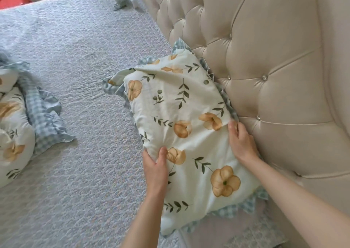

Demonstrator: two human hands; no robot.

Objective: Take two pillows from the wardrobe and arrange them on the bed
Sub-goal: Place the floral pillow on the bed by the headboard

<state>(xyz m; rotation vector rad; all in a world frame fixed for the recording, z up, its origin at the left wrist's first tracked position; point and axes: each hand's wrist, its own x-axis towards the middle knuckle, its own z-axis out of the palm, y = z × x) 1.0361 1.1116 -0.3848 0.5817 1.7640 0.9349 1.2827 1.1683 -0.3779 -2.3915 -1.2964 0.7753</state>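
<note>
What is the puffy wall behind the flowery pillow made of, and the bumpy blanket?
The headboard looks like shiny beige leather or faux leather, padded, with button dimples. The bedspread looks like quilted grey fabric, matte, with stitched ripples. The pillow cover looks like soft printed cotton, wrinkled.

Bright, soft, even light, faint shadows, mild blur, edges bowed.

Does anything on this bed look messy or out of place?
Yes. The second floral pillow lies crumpled at the bed's left edge, far from the headboard, its checked frill bunched up. The pillow held by the left hand and right hand sits askew against the headboard, a top corner folded over.
</note>
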